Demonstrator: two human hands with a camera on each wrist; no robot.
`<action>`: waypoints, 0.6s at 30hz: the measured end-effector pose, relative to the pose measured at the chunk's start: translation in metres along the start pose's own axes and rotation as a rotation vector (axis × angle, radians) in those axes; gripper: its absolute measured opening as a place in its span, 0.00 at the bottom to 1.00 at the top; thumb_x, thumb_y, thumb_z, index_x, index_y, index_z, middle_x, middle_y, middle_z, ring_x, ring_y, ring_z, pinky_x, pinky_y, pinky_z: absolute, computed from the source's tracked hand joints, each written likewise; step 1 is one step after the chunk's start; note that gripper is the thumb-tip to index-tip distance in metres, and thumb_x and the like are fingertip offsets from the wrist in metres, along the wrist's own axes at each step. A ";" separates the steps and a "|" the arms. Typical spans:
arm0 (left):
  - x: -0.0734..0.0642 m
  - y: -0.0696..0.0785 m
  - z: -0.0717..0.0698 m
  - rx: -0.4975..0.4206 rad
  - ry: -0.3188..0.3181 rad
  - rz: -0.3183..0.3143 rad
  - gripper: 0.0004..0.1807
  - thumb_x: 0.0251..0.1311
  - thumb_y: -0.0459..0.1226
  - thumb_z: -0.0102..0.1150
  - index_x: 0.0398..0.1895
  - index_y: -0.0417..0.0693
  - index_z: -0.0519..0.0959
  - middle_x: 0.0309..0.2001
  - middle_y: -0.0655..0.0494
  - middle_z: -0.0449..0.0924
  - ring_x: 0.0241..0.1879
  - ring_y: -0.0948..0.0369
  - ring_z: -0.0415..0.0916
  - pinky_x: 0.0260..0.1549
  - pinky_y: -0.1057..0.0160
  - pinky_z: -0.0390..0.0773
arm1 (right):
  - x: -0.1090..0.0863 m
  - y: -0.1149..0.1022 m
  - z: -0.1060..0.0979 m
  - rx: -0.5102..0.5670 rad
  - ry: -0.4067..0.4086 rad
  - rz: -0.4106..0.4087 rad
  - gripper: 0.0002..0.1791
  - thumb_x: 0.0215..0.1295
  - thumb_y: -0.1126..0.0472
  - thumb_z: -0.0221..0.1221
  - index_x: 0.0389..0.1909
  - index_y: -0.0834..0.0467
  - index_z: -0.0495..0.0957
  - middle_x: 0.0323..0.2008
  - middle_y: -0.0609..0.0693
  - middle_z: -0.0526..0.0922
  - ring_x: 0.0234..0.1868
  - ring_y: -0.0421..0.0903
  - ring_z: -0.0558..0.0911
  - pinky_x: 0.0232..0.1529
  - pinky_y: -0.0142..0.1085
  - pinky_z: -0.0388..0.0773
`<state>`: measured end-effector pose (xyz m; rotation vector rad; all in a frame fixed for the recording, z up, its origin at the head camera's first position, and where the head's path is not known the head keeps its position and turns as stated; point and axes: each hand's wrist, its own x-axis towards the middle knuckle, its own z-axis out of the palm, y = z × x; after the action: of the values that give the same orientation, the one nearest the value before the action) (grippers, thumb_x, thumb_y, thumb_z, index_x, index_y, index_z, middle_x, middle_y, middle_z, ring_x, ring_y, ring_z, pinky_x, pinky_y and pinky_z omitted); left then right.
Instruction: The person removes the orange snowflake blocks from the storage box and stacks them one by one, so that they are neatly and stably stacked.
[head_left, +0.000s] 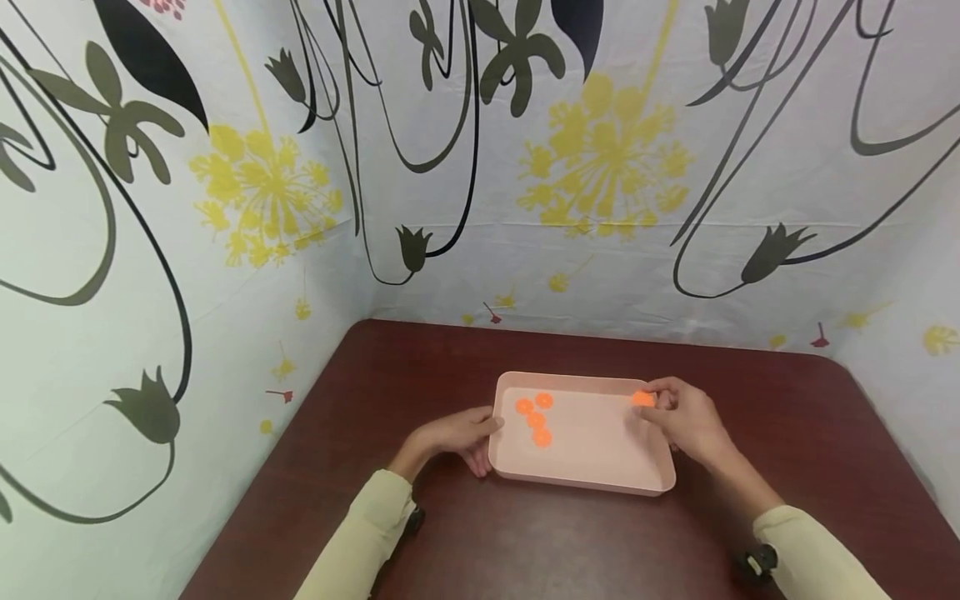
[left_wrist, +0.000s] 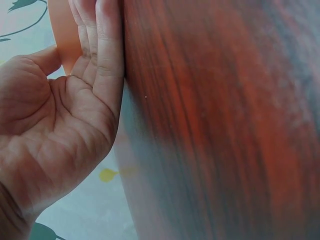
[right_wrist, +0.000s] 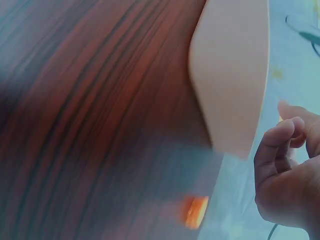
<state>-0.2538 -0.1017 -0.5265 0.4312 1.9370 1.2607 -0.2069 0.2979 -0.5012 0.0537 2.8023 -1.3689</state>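
A shallow pink tray (head_left: 585, 433) lies on the table. Several round orange slices, which look like carrot, are grouped in its left half, one slice (head_left: 542, 437) lowest. At the tray's left end my left hand (head_left: 453, 435) grips the edge, thumb at the rim and fingers along the outer wall; the left wrist view shows this hand (left_wrist: 65, 110) against the tray wall (left_wrist: 66, 35). Over the far right corner my right hand (head_left: 693, 421) pinches another orange slice (head_left: 641, 398). In the right wrist view its fingers (right_wrist: 274, 150) are curled and mostly hide that slice.
A dark reddish-brown wooden table (head_left: 570, 542) carries the tray. An orange round piece (right_wrist: 196, 212) lies on the table in the right wrist view, past the tray's end. Flower-patterned white cloth (head_left: 465, 192) stands behind the table and at both sides.
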 end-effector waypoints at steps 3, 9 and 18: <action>-0.001 -0.001 -0.001 -0.003 0.010 -0.002 0.19 0.86 0.47 0.41 0.59 0.39 0.68 0.23 0.44 0.85 0.20 0.55 0.85 0.24 0.53 0.91 | 0.001 0.014 -0.011 -0.060 0.048 -0.006 0.26 0.68 0.55 0.71 0.60 0.62 0.75 0.25 0.48 0.74 0.14 0.43 0.72 0.14 0.37 0.75; 0.001 0.000 0.001 -0.001 0.005 0.003 0.18 0.85 0.47 0.42 0.61 0.42 0.69 0.24 0.45 0.85 0.20 0.56 0.85 0.23 0.55 0.91 | 0.001 0.041 -0.032 -0.163 0.166 -0.022 0.26 0.67 0.53 0.72 0.57 0.65 0.77 0.26 0.50 0.75 0.17 0.40 0.71 0.16 0.35 0.71; 0.000 0.000 0.000 -0.001 0.021 -0.015 0.18 0.85 0.47 0.42 0.60 0.42 0.69 0.23 0.45 0.85 0.20 0.56 0.85 0.24 0.54 0.91 | 0.007 0.069 -0.038 -0.235 0.167 0.036 0.26 0.66 0.51 0.72 0.53 0.67 0.79 0.28 0.50 0.77 0.24 0.40 0.71 0.22 0.33 0.66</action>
<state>-0.2535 -0.1019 -0.5266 0.4034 1.9540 1.2606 -0.2113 0.3705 -0.5322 0.2225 3.0613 -1.0649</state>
